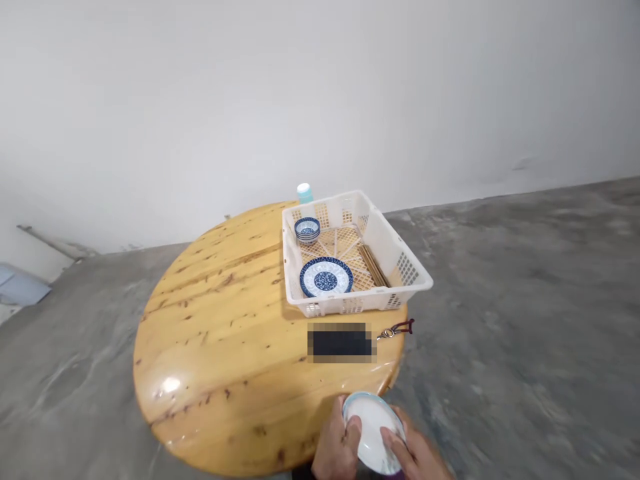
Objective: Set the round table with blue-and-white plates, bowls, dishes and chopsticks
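Observation:
A small white dish with a pale blue rim (371,437) is held between my two hands at the near edge of the table. On its left side my left hand (338,443) grips it, thumb pressed on the inner face. My right hand (417,448) grips the opposite side in the same way. Whether more dishes lie beneath it I cannot tell. Farther off stands a white plastic basket (357,305). Inside it are a stack of small blue-patterned bowls (307,231), a blue-and-white plate (326,277) and a bundle of brown chopsticks (374,266).
The basket rests on a round wooden table (215,347). Between basket and hands lies a dark, pixelated object (341,343), with a metal clasp with dark red ends (397,329) beside it. Behind the basket stands a light blue container with a white lid (305,193).

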Motion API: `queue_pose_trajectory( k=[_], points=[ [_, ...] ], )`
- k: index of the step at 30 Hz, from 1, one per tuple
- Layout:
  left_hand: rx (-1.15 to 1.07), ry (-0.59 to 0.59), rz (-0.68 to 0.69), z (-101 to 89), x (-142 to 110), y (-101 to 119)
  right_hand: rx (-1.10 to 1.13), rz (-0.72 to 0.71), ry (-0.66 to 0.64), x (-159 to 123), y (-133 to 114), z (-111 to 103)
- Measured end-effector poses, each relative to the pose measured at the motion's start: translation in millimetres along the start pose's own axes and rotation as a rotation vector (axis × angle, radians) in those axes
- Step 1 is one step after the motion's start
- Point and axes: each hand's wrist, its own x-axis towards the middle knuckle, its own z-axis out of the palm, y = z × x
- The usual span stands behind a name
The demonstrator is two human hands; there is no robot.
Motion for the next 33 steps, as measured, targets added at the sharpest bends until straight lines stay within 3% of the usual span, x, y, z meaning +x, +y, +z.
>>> queue_pose_trajectory(
  k=[2, 5, 9, 12, 18, 24, 29, 33],
  points=[
    [-0.01, 0.016, -0.04, 13.6, -4, 14, 0.011, 0.031, -0.088, 0, -1, -19],
    [-0.059, 0.039, -0.084, 16.6, -11, 30, 0.027, 0.014, -0.18, 7, -10, -35],
    [-0.092, 0.027, -0.056, -3.5, -9, 50, 0.07, -0.026, -0.235, 30, -33, -41],
    [-0.057, 0.018, -0.007, -23.9, 8, 65, 0.086, -0.065, -0.253, 54, -57, -45],
    [-0.093, -0.078, 0.048, -60.5, 62, 107, 0.131, -0.121, -0.295, 107, -122, -72],
    [-0.305, -0.199, 0.085, -84.7, 124, 150, 0.18, -0.005, -0.406, 168, -178, -102],
    [-0.42, -0.162, 0.017, -89.3, 193, 170, 0.179, 0.067, -0.439, 243, -200, -115],
    [-0.436, -0.066, -0.035, -84.5, 259, 177, 0.128, 0.104, -0.419, 316, -209, -120]
  ],
)
